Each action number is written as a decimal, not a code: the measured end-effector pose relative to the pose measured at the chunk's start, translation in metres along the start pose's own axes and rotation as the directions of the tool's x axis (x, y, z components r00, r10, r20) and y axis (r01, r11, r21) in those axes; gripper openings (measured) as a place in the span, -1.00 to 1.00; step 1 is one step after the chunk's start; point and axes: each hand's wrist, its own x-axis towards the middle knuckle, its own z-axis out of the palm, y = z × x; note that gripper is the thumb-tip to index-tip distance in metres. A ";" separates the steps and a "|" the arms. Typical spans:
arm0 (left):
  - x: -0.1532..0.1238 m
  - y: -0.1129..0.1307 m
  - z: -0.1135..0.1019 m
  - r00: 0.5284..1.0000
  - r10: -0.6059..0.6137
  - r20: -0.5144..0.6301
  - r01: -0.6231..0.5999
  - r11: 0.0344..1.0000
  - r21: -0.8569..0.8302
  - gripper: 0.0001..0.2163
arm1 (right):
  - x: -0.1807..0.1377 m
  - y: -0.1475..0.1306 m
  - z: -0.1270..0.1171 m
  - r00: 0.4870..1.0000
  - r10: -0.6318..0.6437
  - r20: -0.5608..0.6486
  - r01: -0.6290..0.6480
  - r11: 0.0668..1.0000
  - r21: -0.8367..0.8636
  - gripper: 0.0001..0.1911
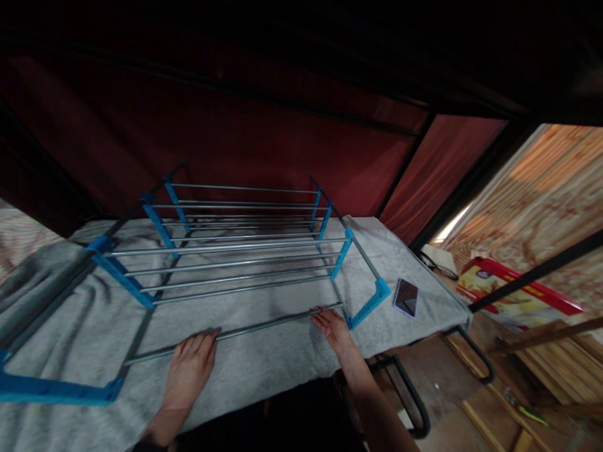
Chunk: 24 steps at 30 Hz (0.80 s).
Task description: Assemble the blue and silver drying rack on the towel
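Note:
A rack of grey metal tubes and blue plastic side brackets (pixel 125 279) spreads across the grey blanket (pixel 264 358). Along its near side runs a metal rod (pixel 264 326), one end close to the left frame tube and the other beside a blue bracket (pixel 370 303) on the right. My left hand (pixel 191 364) is closed over this rod toward its left part, fingers curled over the top. Near the rod's right end, my right hand (pixel 333 329) has its fingers bent over it; the thumb is hard to see. Whether the rod's ends sit in the frame I cannot tell.
A phone (pixel 406 297) lies on the blanket to the right of the rack. Behind stands a dark red panel (pixel 264 138). A red and yellow box (pixel 509 295), wooden boards (pixel 556 370) and black bent metal tubes (pixel 409 389) are at the lower right.

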 end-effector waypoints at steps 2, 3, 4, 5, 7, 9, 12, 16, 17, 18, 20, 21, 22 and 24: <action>0.000 0.000 -0.001 1.000 -0.006 0.002 0.006 1.000 0.007 -0.70 | -0.001 0.000 0.001 1.000 0.002 -0.003 -0.002 1.000 0.011 -0.91; 0.000 0.001 -0.001 1.000 -0.009 0.003 0.009 1.000 0.009 -0.70 | -0.001 0.000 0.001 1.000 0.000 -0.005 0.000 1.000 0.016 -0.91; 0.000 0.001 -0.002 1.000 -0.011 0.004 0.011 1.000 0.008 -0.70 | -0.001 0.000 0.002 1.000 -0.003 -0.007 0.003 1.000 0.020 -0.91; 0.000 0.001 -0.002 1.000 -0.011 0.005 0.011 1.000 0.006 -0.70 | -0.001 0.000 0.002 1.000 -0.006 -0.009 0.006 1.000 0.022 -0.91; 0.001 0.001 -0.003 1.000 -0.016 0.008 0.016 1.000 0.001 -0.71 | -0.002 0.000 0.003 1.000 -0.010 -0.012 0.010 1.000 0.020 -0.90; 0.001 0.002 -0.003 1.000 -0.026 0.005 0.026 1.000 -0.006 -0.71 | -0.002 0.000 0.003 1.000 -0.013 -0.016 0.013 1.000 0.017 -0.89; 0.002 0.002 -0.003 1.000 -0.025 -0.012 0.025 0.999 -0.022 -0.71 | -0.001 0.001 0.002 1.000 -0.019 -0.011 0.019 1.000 0.016 -0.88; 0.002 0.000 -0.002 1.000 -0.003 -0.025 0.003 1.000 -0.016 -0.71 | -0.001 0.003 0.001 0.999 -0.035 -0.010 0.035 0.999 0.018 -0.86; 0.002 0.000 -0.001 1.000 -0.002 -0.025 0.002 1.000 -0.011 -0.71 | -0.001 0.003 0.001 0.999 -0.034 -0.009 0.035 0.999 0.016 -0.86; 0.001 0.000 -0.001 1.000 -0.002 -0.026 0.002 1.000 -0.009 -0.71 | -0.001 0.003 0.002 0.999 -0.031 -0.005 0.032 0.999 0.015 -0.86; 0.001 -0.001 -0.001 0.999 0.006 -0.032 -0.006 1.000 -0.015 -0.71 | -0.001 0.002 0.003 1.000 -0.026 -0.002 0.026 0.999 0.020 -0.86; 0.001 -0.001 -0.001 0.999 0.009 -0.035 -0.010 1.000 -0.021 -0.71 | -0.001 0.002 0.004 1.000 -0.026 -0.005 0.026 0.999 0.025 -0.86; 0.001 -0.001 -0.002 0.999 0.013 -0.038 -0.014 1.000 -0.027 -0.71 | -0.002 0.001 0.004 1.000 -0.027 -0.010 0.028 0.999 0.030 -0.85; 0.002 -0.001 -0.003 0.999 0.020 -0.039 -0.022 0.999 -0.041 -0.72 | -0.003 0.000 0.006 0.999 -0.030 -0.025 0.031 0.999 0.035 -0.85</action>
